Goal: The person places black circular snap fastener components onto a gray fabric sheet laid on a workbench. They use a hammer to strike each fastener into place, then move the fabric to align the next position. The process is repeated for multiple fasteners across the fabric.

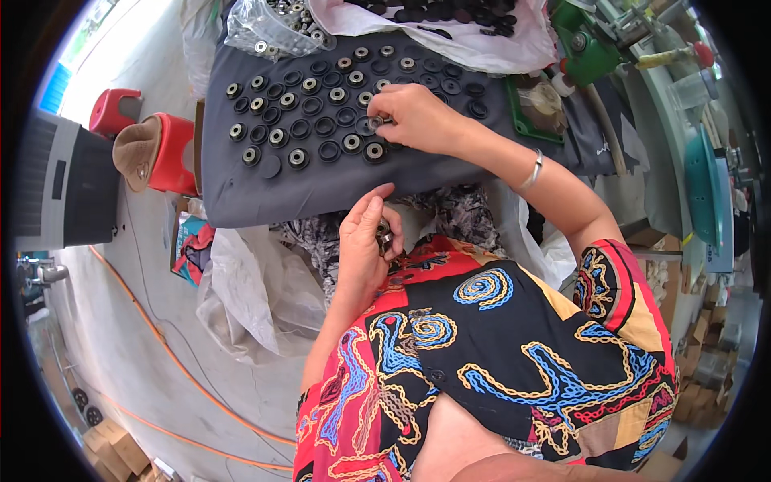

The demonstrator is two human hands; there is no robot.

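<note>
Right hand [422,119] pinches small metal bearing [376,122] amid rows of black rings [324,125] on grey cloth [265,197]. Left hand [363,239], nearer body, curls around metal bearings [384,233]. Beyond rings: clear bag [243,36] of metal parts, white sheet [514,56] holding black pieces [478,14].

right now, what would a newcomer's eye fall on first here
Probably the boldly patterned shirt, its black, red, yellow and blue filling the lower middle. Next come the black rings and round metal parts spread over the dark grey table cover, with the right hand among them and the left hand holding more in front. At left, a brown hat rests against a red stool.
</note>
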